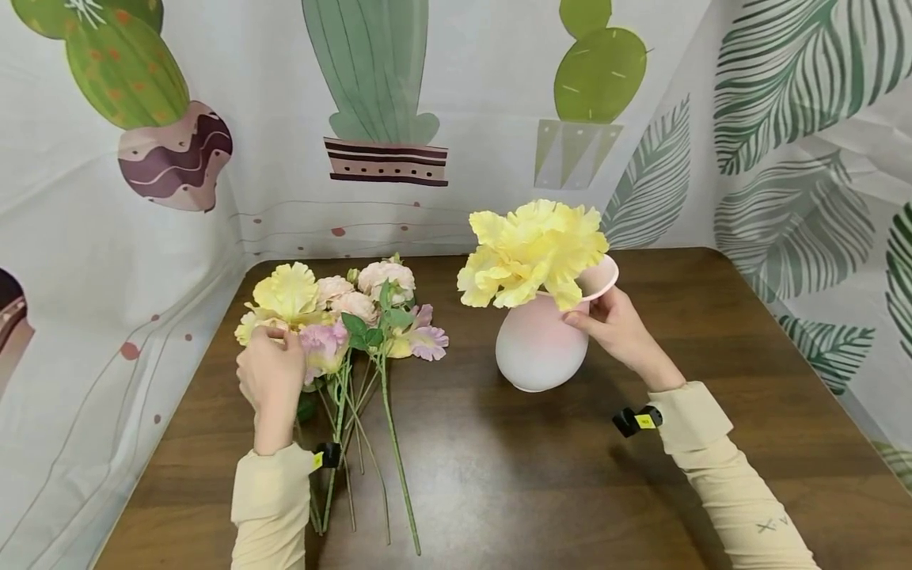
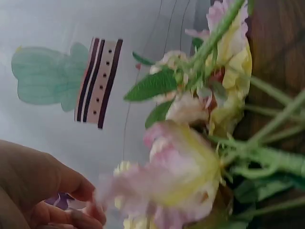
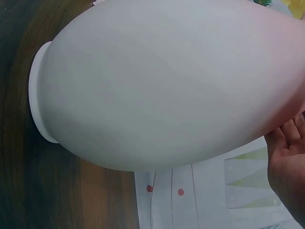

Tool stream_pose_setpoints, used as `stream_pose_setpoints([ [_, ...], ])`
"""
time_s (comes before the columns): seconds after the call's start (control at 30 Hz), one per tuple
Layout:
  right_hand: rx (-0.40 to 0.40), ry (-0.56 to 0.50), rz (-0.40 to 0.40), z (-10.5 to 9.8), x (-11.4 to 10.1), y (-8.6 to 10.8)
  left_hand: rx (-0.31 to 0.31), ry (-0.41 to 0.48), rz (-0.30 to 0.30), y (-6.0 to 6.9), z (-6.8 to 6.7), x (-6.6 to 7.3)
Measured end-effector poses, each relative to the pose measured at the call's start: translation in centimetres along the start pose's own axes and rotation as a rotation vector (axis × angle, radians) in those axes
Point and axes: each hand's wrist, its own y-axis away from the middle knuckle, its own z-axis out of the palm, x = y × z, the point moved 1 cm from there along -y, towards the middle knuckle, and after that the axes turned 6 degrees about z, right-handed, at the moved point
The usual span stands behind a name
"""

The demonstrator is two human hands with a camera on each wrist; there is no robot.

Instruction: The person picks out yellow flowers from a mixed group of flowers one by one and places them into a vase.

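Observation:
My right hand (image 1: 620, 328) grips the neck of a pink-and-white vase (image 1: 541, 348), thumb in front and fingers behind beneath the flared rim. A large ruffled yellow flower (image 1: 534, 249) stands in the vase and leans left over its rim. On the left, my left hand (image 1: 271, 368) is at the heads of a bunch of flowers. In the left wrist view, its curled thumb and fingers pinch the petal edge of a pink-and-yellow iris (image 2: 176, 176). Beside it lie a yellow flower (image 1: 286, 293), pale pink roses (image 1: 385, 279) and a purple iris (image 1: 427, 340).
Several green stems (image 1: 395, 451) point toward the front of the brown wooden table (image 1: 484, 507). Behind the table hangs a white cloth (image 1: 492, 103) printed with cacti and leaves. The vase stands right of the flower bunch.

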Motion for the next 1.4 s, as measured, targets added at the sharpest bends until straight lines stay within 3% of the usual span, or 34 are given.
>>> stream_pose_setpoints([
  [0.2, 0.000, 0.000, -0.001, 0.0, 0.0, 0.0, -0.016, -0.092, 0.083, -0.8, 0.5, -1.8],
  [0.37, -0.004, -0.003, -0.005, 0.0, 0.0, 0.0, -0.049, -0.098, 0.090, -1.3, 1.0, -2.7],
  [1.1, -0.008, -0.023, -0.016, 0.0, 0.1, -0.1, -0.141, -0.173, 0.055, -1.4, -1.2, -2.2],
  [1.27, -0.006, -0.014, -0.008, -0.1, 0.2, 0.0, -0.100, -0.163, 0.074, -1.1, -2.6, -1.5],
  [1.4, -0.009, -0.012, -0.005, -0.1, 0.2, -0.1, 0.002, -0.142, 0.136, -0.8, -4.1, -0.4],
])
